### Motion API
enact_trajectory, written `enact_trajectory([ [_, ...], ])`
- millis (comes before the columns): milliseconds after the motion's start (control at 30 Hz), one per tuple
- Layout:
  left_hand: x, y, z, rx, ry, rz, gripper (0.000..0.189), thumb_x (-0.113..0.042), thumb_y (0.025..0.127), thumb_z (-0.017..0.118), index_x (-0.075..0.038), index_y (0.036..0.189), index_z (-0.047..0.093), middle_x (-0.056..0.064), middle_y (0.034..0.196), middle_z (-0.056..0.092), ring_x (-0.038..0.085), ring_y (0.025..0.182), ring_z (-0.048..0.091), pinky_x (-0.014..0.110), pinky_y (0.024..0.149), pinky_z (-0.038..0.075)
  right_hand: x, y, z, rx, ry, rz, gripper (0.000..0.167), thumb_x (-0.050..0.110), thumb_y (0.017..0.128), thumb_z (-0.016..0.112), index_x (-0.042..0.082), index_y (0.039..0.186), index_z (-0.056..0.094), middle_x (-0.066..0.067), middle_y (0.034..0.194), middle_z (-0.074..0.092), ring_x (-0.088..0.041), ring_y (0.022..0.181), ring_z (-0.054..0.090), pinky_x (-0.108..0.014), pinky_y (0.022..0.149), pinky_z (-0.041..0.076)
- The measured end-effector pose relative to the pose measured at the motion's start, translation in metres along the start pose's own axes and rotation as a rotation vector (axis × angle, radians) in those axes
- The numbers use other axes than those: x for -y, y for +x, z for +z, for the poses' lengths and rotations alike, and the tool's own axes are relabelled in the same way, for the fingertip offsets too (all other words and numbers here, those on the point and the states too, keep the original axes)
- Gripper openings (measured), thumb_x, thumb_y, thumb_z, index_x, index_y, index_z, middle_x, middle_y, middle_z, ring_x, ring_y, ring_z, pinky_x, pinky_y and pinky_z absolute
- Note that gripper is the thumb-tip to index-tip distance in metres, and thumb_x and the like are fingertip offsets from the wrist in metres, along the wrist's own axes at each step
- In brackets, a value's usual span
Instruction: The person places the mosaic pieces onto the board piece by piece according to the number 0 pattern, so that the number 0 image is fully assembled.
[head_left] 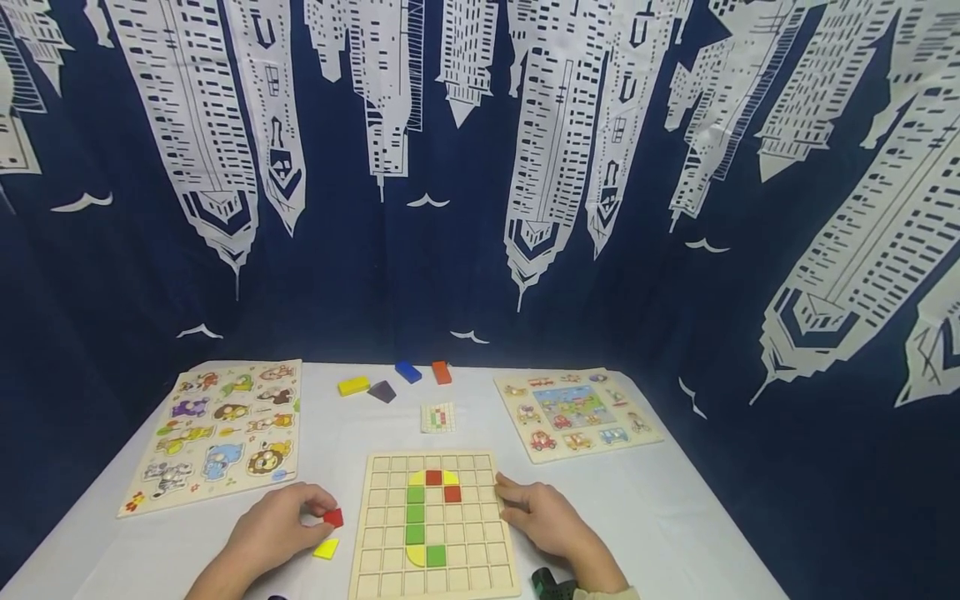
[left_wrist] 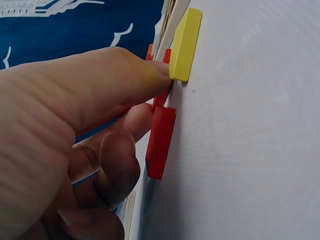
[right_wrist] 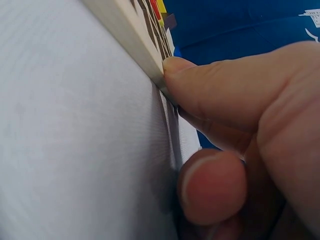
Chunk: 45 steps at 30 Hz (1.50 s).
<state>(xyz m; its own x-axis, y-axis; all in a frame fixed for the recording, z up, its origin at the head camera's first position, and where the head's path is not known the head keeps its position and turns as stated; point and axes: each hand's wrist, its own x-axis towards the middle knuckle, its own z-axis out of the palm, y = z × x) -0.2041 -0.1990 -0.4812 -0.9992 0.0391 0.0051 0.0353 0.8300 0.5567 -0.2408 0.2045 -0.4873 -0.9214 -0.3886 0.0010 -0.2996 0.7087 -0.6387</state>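
Note:
My left hand point(head_left: 272, 527) pinches a small red tile point(head_left: 333, 518) between thumb and fingers, low over the table. Another red tile point(left_wrist: 161, 142) stands just below the fingertips in the left wrist view. Right beside the thumb is a yellow tile point(head_left: 326, 549). In front of me lies a wooden grid board point(head_left: 468, 533), with green tiles point(head_left: 416, 513), red tiles point(head_left: 452, 494) and curved yellow tiles point(head_left: 416, 555) set in its squares. The thumb and index fingertips of my right hand point(head_left: 546, 515) touch the board's right edge, the other fingers loosely bent.
Behind the board lies a small pattern card point(head_left: 438, 417). Blocks in yellow point(head_left: 354, 385), purple point(head_left: 382, 391), blue point(head_left: 408, 372) and orange point(head_left: 442, 372) sit farther back. An animal puzzle point(head_left: 225, 425) is at left, a vehicle puzzle point(head_left: 577, 414) at right. A dark object point(head_left: 552, 583) is by my right wrist.

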Motion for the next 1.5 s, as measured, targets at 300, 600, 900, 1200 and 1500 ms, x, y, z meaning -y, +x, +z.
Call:
enact_trajectory([
  [300,0.0028,0.001,0.0012,0.005,0.0,0.015,0.027,-0.027,0.073,0.092,-0.031,0.093,0.075,-0.015,0.089,0.067,0.008,0.087,0.06,0.043,0.08,0.052,0.001,-0.0016,0.0011,-0.006,0.005,-0.002,0.042,0.022,0.094,0.071,0.008,0.134,0.068,-0.004,0.152,0.054,-0.034,0.142,0.05,-0.057,0.113,0.038],
  [600,0.0055,0.0,0.0041,0.017,-0.02,0.002,0.028,-0.025,0.073,0.092,-0.03,0.095,0.076,-0.015,0.092,0.069,0.008,0.092,0.062,0.047,0.087,0.053,0.0012,-0.006,0.003,-0.001,-0.001,0.029,0.041,0.024,0.094,0.071,0.012,0.134,0.069,-0.003,0.152,0.053,-0.037,0.141,0.05,-0.061,0.112,0.038],
  [900,0.0032,0.0007,0.0034,0.004,0.01,0.03,0.025,-0.026,0.074,0.091,-0.032,0.092,0.075,-0.016,0.09,0.068,0.008,0.09,0.063,0.045,0.084,0.053,-0.003,-0.0061,0.0022,-0.004,-0.014,0.011,0.043,0.025,0.094,0.071,0.012,0.134,0.068,-0.004,0.152,0.054,-0.037,0.14,0.051,-0.06,0.111,0.039],
  [1200,0.004,-0.0017,0.0035,-0.016,0.008,0.014,0.027,-0.03,0.073,0.092,-0.032,0.095,0.076,-0.016,0.09,0.068,0.006,0.086,0.06,0.04,0.078,0.051,-0.0019,-0.0036,0.0027,0.011,-0.012,0.013,0.042,0.025,0.094,0.072,0.012,0.134,0.068,-0.003,0.152,0.054,-0.038,0.141,0.05,-0.061,0.111,0.038],
  [1500,-0.0035,-0.0021,0.0004,-0.08,0.0,0.046,0.027,-0.03,0.073,0.092,-0.034,0.095,0.076,-0.018,0.091,0.068,0.006,0.083,0.06,0.036,0.073,0.05,-0.0005,0.0014,0.0011,-0.013,-0.025,-0.002,0.041,0.023,0.094,0.071,0.012,0.133,0.069,-0.003,0.151,0.055,-0.034,0.14,0.051,-0.058,0.112,0.039],
])
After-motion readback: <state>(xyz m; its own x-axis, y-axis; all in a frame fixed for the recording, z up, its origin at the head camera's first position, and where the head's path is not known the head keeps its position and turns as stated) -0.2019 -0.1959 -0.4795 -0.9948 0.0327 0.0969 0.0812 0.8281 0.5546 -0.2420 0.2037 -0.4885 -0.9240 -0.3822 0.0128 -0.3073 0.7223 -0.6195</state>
